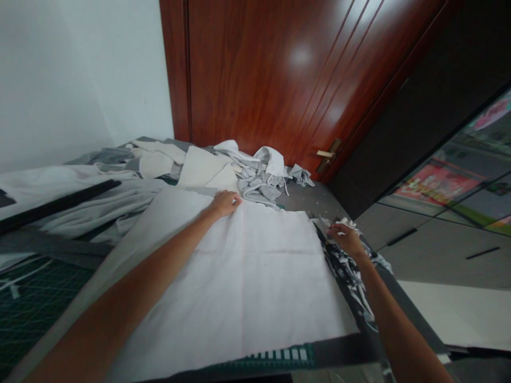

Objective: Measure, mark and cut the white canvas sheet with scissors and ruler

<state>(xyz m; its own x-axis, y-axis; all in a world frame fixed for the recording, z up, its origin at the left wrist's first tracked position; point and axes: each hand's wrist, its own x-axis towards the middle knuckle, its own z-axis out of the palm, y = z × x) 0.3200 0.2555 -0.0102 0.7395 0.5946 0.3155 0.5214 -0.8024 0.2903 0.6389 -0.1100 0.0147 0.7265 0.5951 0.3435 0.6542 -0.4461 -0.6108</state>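
A large white cloth (275, 266) lies spread over the table in front of me, with a crease running down its middle. My left hand (227, 203) is closed in a pinch on the cloth's far edge. Just beyond the cloth's right edge, my right hand (344, 236) has its fingers curled. A pale, pointed shape shows by its fingertips, too blurred to name. Several white scraps and a strip of black-and-white patterned fabric (351, 282) lie around and below that hand.
Crumpled grey and white fabric pieces (259, 189) are heaped at the table's back. More grey cloth (131, 199) and a black bar (59, 205) lie at left, above a green cutting mat (43, 314). A brown door (255, 74) and a dark cabinet (423, 229) stand behind and right.
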